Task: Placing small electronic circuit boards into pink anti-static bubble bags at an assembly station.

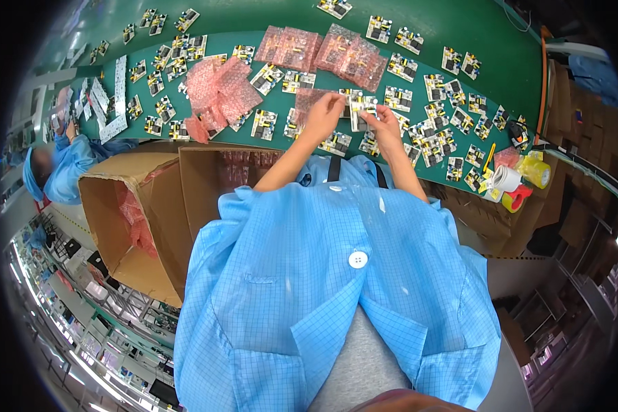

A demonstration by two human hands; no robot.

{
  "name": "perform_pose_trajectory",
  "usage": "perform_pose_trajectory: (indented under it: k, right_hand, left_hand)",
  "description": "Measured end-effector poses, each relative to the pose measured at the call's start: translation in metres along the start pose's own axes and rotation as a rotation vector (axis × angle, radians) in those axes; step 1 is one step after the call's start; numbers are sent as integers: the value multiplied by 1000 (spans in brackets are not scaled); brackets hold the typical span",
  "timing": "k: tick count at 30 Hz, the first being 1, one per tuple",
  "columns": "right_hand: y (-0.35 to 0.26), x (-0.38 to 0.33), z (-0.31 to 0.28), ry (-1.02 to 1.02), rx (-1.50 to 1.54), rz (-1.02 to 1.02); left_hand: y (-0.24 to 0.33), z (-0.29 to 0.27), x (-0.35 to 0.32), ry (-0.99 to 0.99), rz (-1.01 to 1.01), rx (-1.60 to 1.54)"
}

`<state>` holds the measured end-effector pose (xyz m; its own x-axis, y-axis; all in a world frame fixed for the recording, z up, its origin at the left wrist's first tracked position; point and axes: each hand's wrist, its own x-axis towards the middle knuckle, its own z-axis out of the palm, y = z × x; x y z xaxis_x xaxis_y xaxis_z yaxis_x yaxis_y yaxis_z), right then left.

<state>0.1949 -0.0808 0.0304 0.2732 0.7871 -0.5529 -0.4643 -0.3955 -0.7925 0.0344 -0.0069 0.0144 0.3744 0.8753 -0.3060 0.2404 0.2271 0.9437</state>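
Observation:
My right hand (386, 128) grips a circuit board (362, 113) between thumb and fingers, just above the green table (250, 141). The board is white and carries yellow, black and silver parts. My left hand (325, 115) is closed in a pinch at the edge of a pink bubble-wrap bag (307, 100), to the left of that board. The hand covers part of the bag, so what is inside it cannot be seen. More circuit boards (264, 125) lie flat around both hands.
Stacked filled bubble bags (350, 58) lie beyond my hands, with a heap of loose pink bags (216, 89) to the left. Tape rolls (534, 172) sit at the right edge. An open cardboard box (134, 226) stands below. Another person (75, 165) works at far left.

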Motion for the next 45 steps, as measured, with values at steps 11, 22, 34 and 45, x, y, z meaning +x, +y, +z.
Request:
perform_pose_trajectory:
  k: [11,22,34,45]
  right_hand:
    - [-12,-3,-29,-122,-224,85]
    - [13,-17,-55,27,-60,181]
    - [22,-6,-48,-39,-242,161]
    - [4,4,-26,-140,-269,42]
  left_hand:
    - [-2,-10,8,-389,-99,-82]
    - [-34,-12,27,-156,309,979]
    - [-40,-16,12,42,280,982]
    - [-40,-29,2,103,256,481]
